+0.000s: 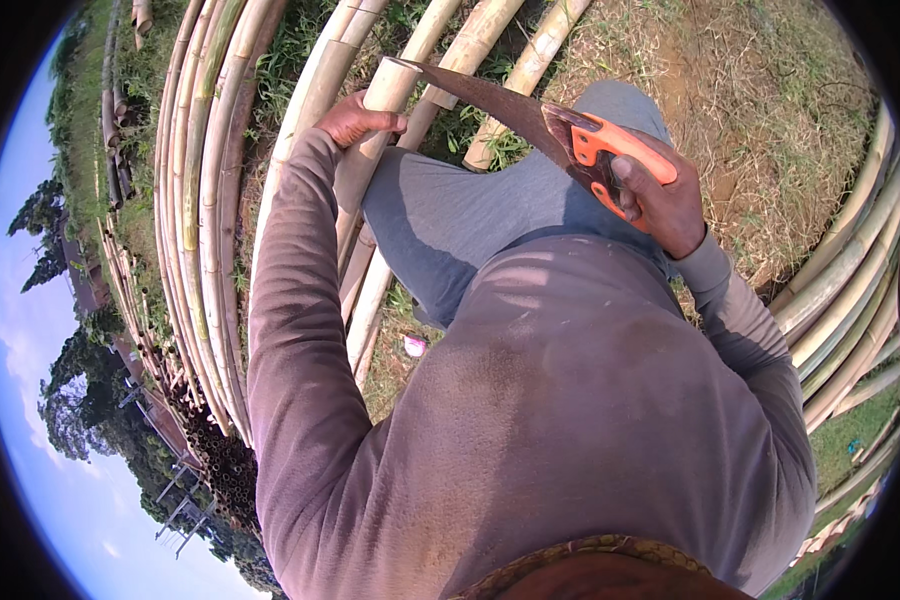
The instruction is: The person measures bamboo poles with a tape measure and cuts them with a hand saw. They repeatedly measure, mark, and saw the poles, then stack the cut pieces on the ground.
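My right hand (660, 195) is wrapped round the orange handle of a hand saw (505, 103). The saw's brown, rusty-looking blade slants up to the left, and its tip lies at the cut end of a pale bamboo pole (391, 88). Just below that end, my left hand (355, 120) grips the pole, with the thumb across its near side. The fingers on the pole's far side are partly hidden. Beside my bent knee in blue-grey trousers, the held pole slopes down and passes out of sight.
Long bamboo poles (202, 170) lie side by side on the left. More poles (530, 75) lie beyond my knee, and another stack (850, 280) is at the right. Dry grass and bare soil (720, 90) cover the ground. A small pink-and-white scrap (414, 346) lies near my leg.
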Demonstrator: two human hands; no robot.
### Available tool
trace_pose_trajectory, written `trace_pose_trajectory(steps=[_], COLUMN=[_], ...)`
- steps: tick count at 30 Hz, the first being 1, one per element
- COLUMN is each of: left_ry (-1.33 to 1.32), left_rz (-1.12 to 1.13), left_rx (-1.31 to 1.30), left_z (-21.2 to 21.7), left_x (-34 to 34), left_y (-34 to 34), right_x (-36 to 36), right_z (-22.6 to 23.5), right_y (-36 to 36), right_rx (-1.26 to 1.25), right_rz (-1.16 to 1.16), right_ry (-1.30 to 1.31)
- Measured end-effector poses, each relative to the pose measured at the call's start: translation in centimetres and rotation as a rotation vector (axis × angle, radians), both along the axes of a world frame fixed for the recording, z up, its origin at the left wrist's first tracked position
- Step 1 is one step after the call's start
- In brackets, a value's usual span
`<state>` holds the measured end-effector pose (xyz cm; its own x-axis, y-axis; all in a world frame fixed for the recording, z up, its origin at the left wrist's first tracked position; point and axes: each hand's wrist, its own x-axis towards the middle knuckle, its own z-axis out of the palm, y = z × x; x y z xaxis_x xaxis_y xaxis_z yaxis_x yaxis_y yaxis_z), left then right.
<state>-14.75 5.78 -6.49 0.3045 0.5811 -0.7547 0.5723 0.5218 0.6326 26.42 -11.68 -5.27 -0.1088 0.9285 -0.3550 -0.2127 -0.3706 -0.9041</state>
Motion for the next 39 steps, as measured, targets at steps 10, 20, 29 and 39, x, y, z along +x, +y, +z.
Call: trace_pose_trajectory(steps=[10,20,29,39], left_ry=[0.15,0.188,0.175,0.473], left_rz=[-0.013,-0.004,-0.081,-0.087], left_rx=[0.172,0.302,0.336,0.635], left_z=[-0.2,0.0,2.5,5.7], left_x=[0.7,1.5,6.1,2.2], left_y=[-1.6,-2.7,-6.1,-1.3], right_x=[-0.3,1.3,-0.2,12.8], right_z=[-0.7,0.7,1.3,-8.4], right_y=[-1.1,-1.9,-0.1,-3.9], right_rx=[-0.109,-0.135,0.002,0.774], right_rz=[0.028,0.08,-0.113,-0.041], right_ry=[0.042,-0.041,-0.056,-1.307])
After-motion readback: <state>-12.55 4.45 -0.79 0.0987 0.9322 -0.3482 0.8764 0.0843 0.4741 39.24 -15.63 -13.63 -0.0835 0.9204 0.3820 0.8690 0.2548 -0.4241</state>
